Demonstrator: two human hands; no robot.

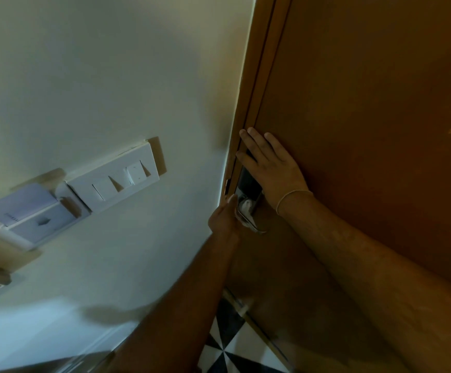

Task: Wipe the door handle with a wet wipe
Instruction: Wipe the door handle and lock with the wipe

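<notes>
A metal lever door handle [256,229] sticks out from a dark lock plate [247,181] on the brown wooden door [366,103]. My left hand [223,216] is wrapped around the handle with a crumpled white wet wipe [245,208] pressed between palm and lever. Most of the wipe is hidden by the fingers. My right hand [268,164] lies flat on the door just above the lock plate, fingers spread, holding nothing; a thin band circles its wrist.
The door frame [256,84] runs along the door's left edge. A white switch panel [116,181] and a card holder [30,211] are mounted on the cream wall at left. Black-and-white floor tiles [235,354] show below.
</notes>
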